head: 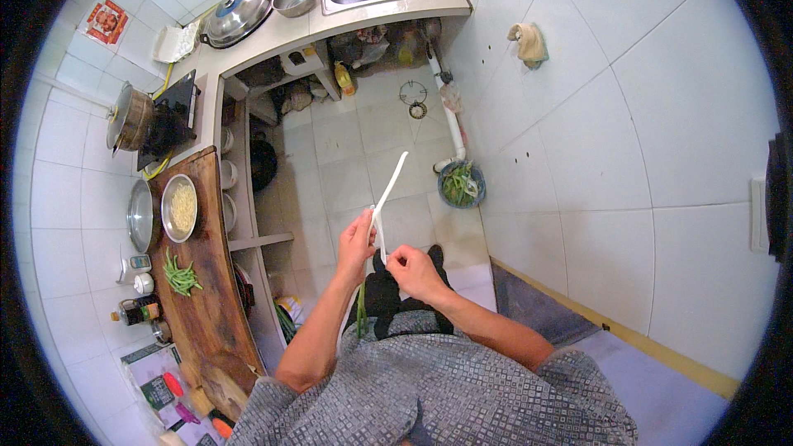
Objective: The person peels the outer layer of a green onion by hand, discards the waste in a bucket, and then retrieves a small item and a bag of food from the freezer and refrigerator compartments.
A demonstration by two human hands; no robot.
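My left hand [357, 246] is closed around a scallion [391, 184] in front of my body. The white end points up and away from me, and green leaves [362, 310] hang below the hand. A pale strip of outer skin [380, 236] runs down from the stalk to my right hand [412, 269], pinched between thumb and fingertips. Both hands are over the floor, well to the right of the wooden board [204, 285]. On that board lies a small pile of green beans [180, 272].
A metal bowl of pale pieces [182, 208] stands on the board, near seasoning bottles [136, 310]. Beyond are a pot [131, 118] on the stove, a lidded wok [238, 15] and a sink [334, 0]. A blue bin [461, 198] with green scraps sits by the right wall.
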